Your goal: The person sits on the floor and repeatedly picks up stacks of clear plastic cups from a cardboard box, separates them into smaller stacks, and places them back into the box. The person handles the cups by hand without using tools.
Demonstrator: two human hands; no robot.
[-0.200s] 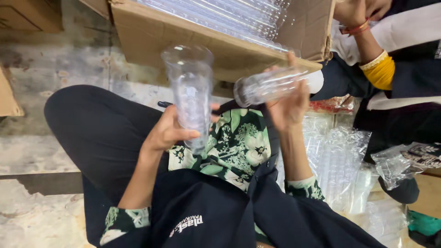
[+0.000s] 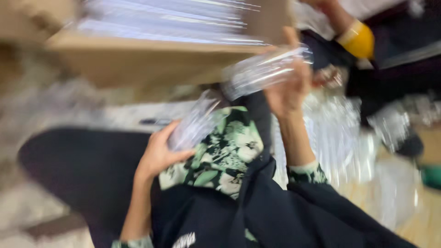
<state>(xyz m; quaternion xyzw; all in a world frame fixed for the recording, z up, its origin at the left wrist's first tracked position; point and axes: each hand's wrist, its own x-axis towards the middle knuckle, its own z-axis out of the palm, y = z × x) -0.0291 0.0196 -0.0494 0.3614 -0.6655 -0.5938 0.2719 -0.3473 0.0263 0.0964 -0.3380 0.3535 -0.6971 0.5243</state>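
The picture is blurred by motion; the left hand (image 2: 158, 154) is wrapped around a clear plastic cup (image 2: 193, 123), which tilts up and to the right over the person's lap; the right hand (image 2: 287, 89) is raised higher and closed around a second clear cup (image 2: 264, 70), lying nearly sideways just below the edge of a cardboard box (image 2: 138, 59); the box holds stacked clear cups (image 2: 170, 20); a green flowered cloth (image 2: 225, 151) covers the lap between the arms; at upper right another person's arm shows a yellow cuff (image 2: 360, 40); clear plastic wrapping (image 2: 340, 133) lies to the right.
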